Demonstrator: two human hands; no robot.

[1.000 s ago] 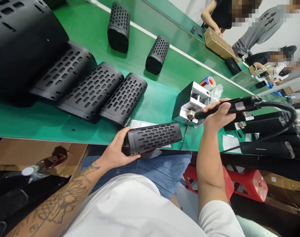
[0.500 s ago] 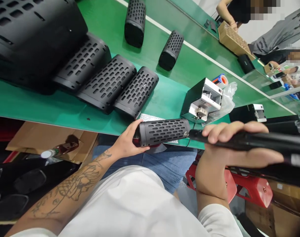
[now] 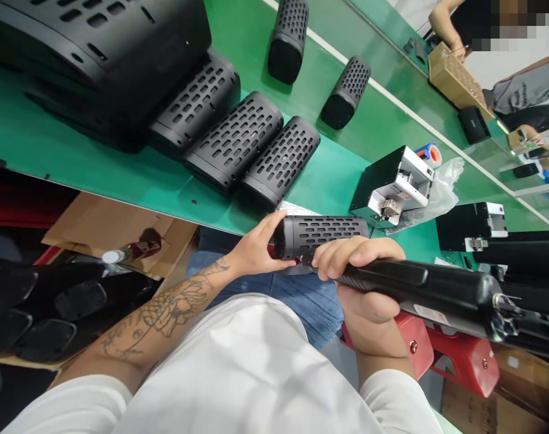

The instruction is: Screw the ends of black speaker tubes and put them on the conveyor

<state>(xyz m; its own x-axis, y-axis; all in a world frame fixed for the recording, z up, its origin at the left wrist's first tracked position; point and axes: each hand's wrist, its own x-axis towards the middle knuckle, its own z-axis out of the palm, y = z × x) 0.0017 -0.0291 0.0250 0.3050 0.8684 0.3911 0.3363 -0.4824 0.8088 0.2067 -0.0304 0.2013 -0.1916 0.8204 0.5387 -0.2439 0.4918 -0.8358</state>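
A black perforated housing [image 3: 328, 232] lies sideways at the bench's near edge, above my lap. My left hand [image 3: 258, 247] grips its left end between thumb and fingers. In my right hand [image 3: 360, 265] is a black electric screwdriver [image 3: 446, 292], its rear end toward the right and its tip at the housing's lower left edge. My right fingers hide part of the housing's front side. Just behind, three similar perforated housings [image 3: 283, 160] rest in a slanted row on the green bench.
Two black-and-white screw feeders [image 3: 394, 187] stand right of the housing, near a plastic bag [image 3: 448, 181] and a tape roll [image 3: 432, 155]. More housings [image 3: 346, 93] stand farther back. Red stools [image 3: 464, 358] and a bottle [image 3: 132, 250] are below bench level. Co-workers [image 3: 450, 36] sit across.
My right hand has brought the electric screwdriver leftward, from the housing's right end to its left end. The view has shifted, so the bench things appear farther right.
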